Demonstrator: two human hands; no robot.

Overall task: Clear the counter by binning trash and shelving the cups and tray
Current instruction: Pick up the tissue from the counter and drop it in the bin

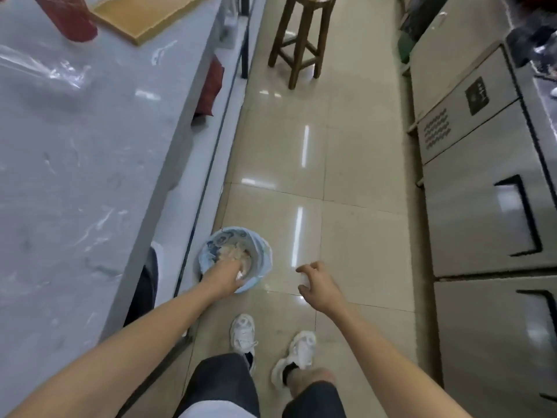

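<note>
A small round bin [262, 257] with a pale blue liner stands on the floor beside the counter base, with crumpled trash inside. My left hand [223, 279] reaches down into its mouth, fingers closed on a scrap of white trash [240, 276]. My right hand [319, 285] hovers to the right of the bin above the floor, fingers curled; a small white patch shows between thumb and fingers, and I cannot tell what it is. On the grey counter [75, 176] at the far left are a red cup [75, 22], a wooden tray [144, 16] and clear plastic wrap [45, 70].
A shelf under the counter holds more red cups [211, 86]. A wooden stool [301, 34] stands ahead in the aisle. Steel fridge cabinets [482, 176] line the right side. My feet in white shoes [271, 342] stand on the tiled floor just behind the bin.
</note>
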